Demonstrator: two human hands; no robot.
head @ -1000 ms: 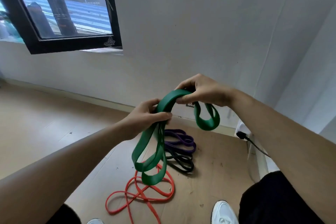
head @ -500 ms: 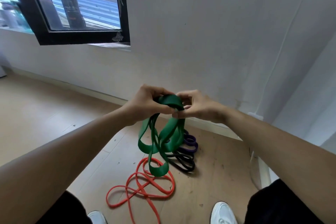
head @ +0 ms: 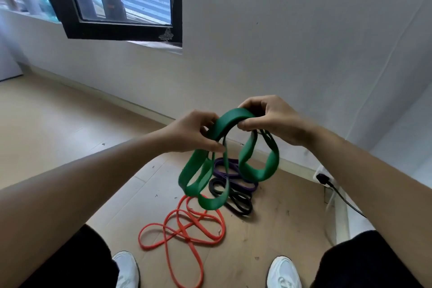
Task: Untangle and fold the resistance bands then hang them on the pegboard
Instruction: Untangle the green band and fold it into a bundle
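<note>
Both hands are up in front of the wall with the green resistance band arched between them. The left hand pinches one end of the arch between thumb and curled fingers. The right hand is curled around the other end, fingertips mostly tucked behind the rubber. Three loops dangle below, and how they cross is hard to make out. On the wood floor underneath lie a purple band and a black band, partly hidden by the green. The tangled orange band is cut off at the bottom edge.
</note>
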